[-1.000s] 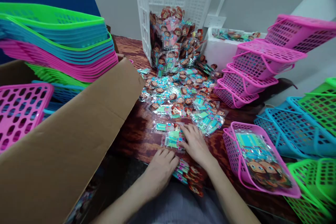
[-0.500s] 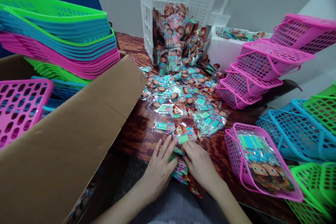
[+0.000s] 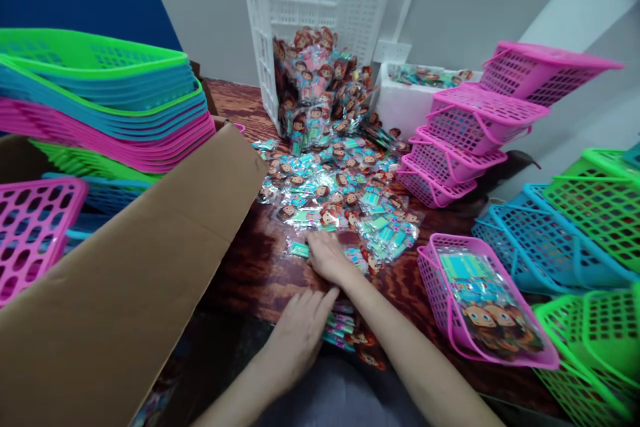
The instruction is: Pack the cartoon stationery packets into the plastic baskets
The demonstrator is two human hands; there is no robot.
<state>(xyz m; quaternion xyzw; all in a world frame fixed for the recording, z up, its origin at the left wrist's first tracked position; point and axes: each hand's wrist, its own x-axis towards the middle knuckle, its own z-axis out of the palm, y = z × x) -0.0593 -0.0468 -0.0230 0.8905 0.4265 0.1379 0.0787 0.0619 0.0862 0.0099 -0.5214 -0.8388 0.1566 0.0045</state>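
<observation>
My left hand [image 3: 299, 325] is at the table's near edge, its fingers curved against the left end of a stack of clear-wrapped cartoon-figure packets [image 3: 343, 327]. That stack stands close to my body, partly under my right forearm. Farther forward, my right hand [image 3: 327, 257] has its fingers closed down on a single flat packet [image 3: 299, 249]; its green end shows on the left, and the hand covers the remainder. Just beyond lies a loose pile of similar packets [image 3: 320, 190]. To the right, a pink basket [image 3: 434, 280] holds several packets with figures facing up.
A cardboard box [image 3: 150, 267] with stacked coloured baskets [image 3: 110, 93] stands on the left. At the back, a white crate [image 3: 260, 33] spills packets beside a white foam box [image 3: 400, 97]. Pink baskets [image 3: 465, 113], blue baskets [image 3: 525, 233] and green baskets [image 3: 590, 340] line the right.
My right hand has left the stack and moved forward onto a packet on the table. My left hand stays by the stack, slightly lower. The view has shifted a little.
</observation>
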